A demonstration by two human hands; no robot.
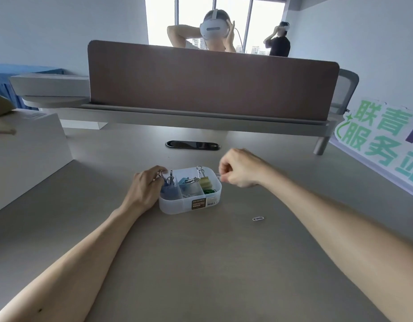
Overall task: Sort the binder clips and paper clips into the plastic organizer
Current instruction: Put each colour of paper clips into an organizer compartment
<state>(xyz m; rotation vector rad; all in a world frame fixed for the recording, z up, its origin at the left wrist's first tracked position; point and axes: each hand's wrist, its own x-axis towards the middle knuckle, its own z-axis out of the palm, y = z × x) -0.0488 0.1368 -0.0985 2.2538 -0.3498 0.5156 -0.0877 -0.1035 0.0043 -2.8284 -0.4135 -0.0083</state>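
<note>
A clear plastic organizer (177,206) with three compartments stands mid-table. Its left compartment holds dark blue binder clips (169,192), the middle one light blue binder clips (185,181) and silver paper clips, the right one yellow binder clips (206,182) and green paper clips (209,191). My left hand (144,190) rests against the organizer's left side, fingers on a dark blue binder clip at the rim. My right hand (239,168) hovers just right of the organizer, pinching a small clear paper clip (218,176). One white paper clip (258,218) lies loose on the table.
A brown divider panel (212,82) runs along the table's back edge, with a dark cable slot (192,144) before it. A white box (26,145) sits at the left, a printed sign (381,145) at the right. Two people wearing headsets are beyond the divider.
</note>
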